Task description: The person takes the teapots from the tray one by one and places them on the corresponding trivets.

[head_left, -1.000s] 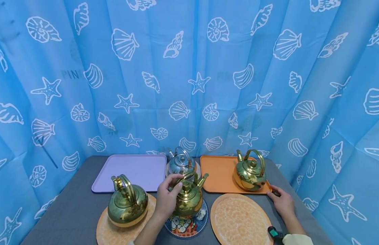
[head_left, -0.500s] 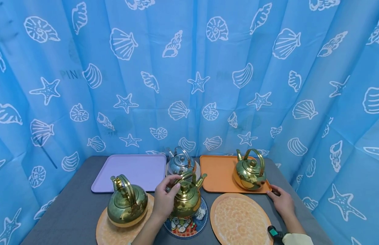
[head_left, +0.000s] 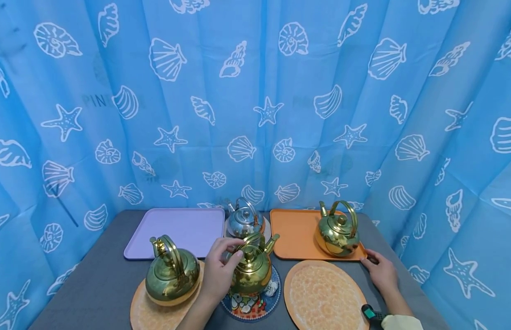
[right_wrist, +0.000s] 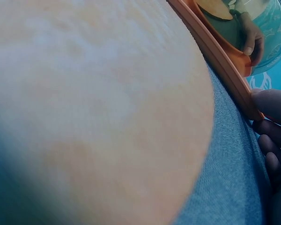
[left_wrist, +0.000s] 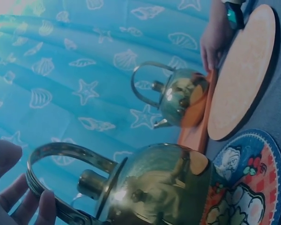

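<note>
A brass kettle (head_left: 252, 274) stands on the round cartoon-print mat (head_left: 255, 310), its spout to the right. My left hand (head_left: 217, 271) is at its arched handle. In the left wrist view, the thumb (left_wrist: 5, 157) is apart from the handle (left_wrist: 61, 150) and the loosely bent fingers (left_wrist: 47, 206) are right at it. My right hand (head_left: 381, 272) pinches the near right corner of the orange tray (head_left: 292, 233), thumb above and fingers at the underside in the right wrist view. Another brass kettle (head_left: 338, 236) stands on that tray's right end.
A third brass kettle (head_left: 173, 277) rests on a round tan board (head_left: 141, 307) at left. A matching board (head_left: 325, 295) lies at right. Behind are a lilac tray (head_left: 173, 231) and a silver kettle (head_left: 244, 222). A blue shell-print curtain (head_left: 255, 114) surrounds the grey table (head_left: 86, 288).
The middle brass kettle has shifted slightly left on the mat. My left hand has drawn a little left, its thumb moving back from the handle. My right hand stays at the tray corner.
</note>
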`<state>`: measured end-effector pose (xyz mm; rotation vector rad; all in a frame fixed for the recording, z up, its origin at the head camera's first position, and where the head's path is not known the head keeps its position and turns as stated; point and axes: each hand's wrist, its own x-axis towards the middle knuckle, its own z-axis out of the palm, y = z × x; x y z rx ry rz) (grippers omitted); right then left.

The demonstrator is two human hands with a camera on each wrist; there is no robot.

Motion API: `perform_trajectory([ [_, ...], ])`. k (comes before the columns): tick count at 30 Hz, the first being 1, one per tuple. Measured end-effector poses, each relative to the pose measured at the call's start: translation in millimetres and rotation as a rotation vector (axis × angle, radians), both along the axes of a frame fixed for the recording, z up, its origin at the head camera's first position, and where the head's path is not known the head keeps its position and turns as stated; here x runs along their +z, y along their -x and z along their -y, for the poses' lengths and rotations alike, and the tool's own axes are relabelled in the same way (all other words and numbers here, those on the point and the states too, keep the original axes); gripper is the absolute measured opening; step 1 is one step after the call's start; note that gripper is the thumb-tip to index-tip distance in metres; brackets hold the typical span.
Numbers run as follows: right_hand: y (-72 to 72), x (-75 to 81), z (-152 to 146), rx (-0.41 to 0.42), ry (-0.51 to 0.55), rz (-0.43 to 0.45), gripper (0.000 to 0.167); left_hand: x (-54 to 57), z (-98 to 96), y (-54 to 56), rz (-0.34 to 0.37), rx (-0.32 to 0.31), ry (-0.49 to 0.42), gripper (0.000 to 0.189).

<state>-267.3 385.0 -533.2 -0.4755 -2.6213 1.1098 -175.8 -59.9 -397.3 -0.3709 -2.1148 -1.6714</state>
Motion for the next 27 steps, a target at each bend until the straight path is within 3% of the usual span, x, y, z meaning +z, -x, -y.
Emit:
perform_trajectory([
  [4,0.1,0.2,0.1,-0.001,-0.005,0.01,0.048,1.1,-1.1,-1.2,-0.095,0.03,-0.004,0.021],
  [8,-0.4,1.2,1.0,-0.002,-0.003,0.01,0.048,-7.0,-2.9,3.1,-0.178,0.02,-0.019,0.023],
  [16,0.1,0.0,-0.5,0.001,0.011,0.019,0.051,-17.8,-12.4,8.3,-0.314,-0.183,-0.03,0.029],
  [22,-0.2,0.2,-0.2,0.001,0.013,0.024,0.05,-21.7,-26.9,7.0,-0.359,-0.28,-0.024,0.028],
  [27,-0.2,2.2,0.6,0.011,0.022,0.026,0.05,-27.8,-37.2,2.4,-0.274,-0.373,-0.048,0.023],
])
